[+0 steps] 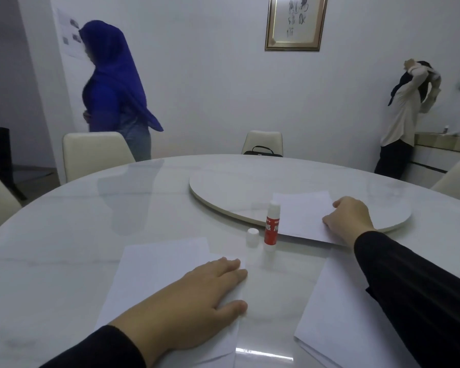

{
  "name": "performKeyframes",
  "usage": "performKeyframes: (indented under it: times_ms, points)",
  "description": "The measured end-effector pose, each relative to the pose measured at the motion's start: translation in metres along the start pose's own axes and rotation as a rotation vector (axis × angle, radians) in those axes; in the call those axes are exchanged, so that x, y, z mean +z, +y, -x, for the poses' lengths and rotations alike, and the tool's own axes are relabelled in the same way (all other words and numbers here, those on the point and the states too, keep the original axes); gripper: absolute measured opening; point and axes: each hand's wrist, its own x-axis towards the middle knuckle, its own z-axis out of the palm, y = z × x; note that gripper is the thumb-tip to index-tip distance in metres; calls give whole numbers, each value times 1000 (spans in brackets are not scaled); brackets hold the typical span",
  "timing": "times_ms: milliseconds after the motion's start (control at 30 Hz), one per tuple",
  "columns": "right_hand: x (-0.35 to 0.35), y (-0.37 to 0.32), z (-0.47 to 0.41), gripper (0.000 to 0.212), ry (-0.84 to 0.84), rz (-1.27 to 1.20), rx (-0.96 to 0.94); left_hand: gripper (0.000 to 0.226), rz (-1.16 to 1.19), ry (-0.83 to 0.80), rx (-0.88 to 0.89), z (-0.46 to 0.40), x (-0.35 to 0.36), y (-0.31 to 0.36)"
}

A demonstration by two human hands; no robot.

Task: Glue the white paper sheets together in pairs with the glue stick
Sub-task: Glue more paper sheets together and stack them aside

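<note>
While my left hand (205, 290) presses flat on the near sheets (160, 277), my right hand (349, 217) pinches the far sheet (302, 215) beside the uncapped glue stick (272, 227) on the desk (64, 235); next, I judge, bring that sheet across for pairing.

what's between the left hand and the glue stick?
Head view: past the left hand, flat on the left paper sheets, comes bare tabletop, then the white cap just left of the upright glue stick.

Head view — looks forward, down across round table (91, 221).
</note>
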Motion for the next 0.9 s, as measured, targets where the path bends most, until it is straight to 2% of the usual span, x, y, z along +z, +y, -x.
performKeyframes:
  times_ms: [133, 233, 400, 500, 567, 633, 667, 733, 833, 900]
  points:
    - [-5, 4, 13, 31, 171, 160, -120, 61, 4, -20, 13, 0, 3, 5]
    - [-20, 4, 26, 34, 251, 116, -143, 61, 12, -9, 13, 0, 5, 9]
    - [-53, -3, 70, 26, 260, -40, -201, 62, 2, 23, 22, 3, 5, 18]
    - [-66, -11, 109, 21, 167, -100, -307, 60, -72, 246, 1, 5, -1, 24]
    - [-69, -14, 132, 19, 28, -69, -346, 70, -175, 330, -188, 8, -7, 25]
    - [-67, -12, 151, 18, -97, -26, -328, 87, -200, 190, -456, 14, -11, 25]
    - [-64, -9, 158, 19, -129, 14, -315, 92, -185, 108, -528, 18, -11, 24]
    - [-56, 0, 167, 23, -169, 132, -296, 89, -149, 53, -562, 24, -9, 24]
    - [-49, 7, 174, 22, -247, 169, -251, 73, -109, 101, -541, 27, -9, 28]
    - [-48, 7, 175, 22, -241, 205, -269, 59, -106, 133, -540, 26, -9, 32]
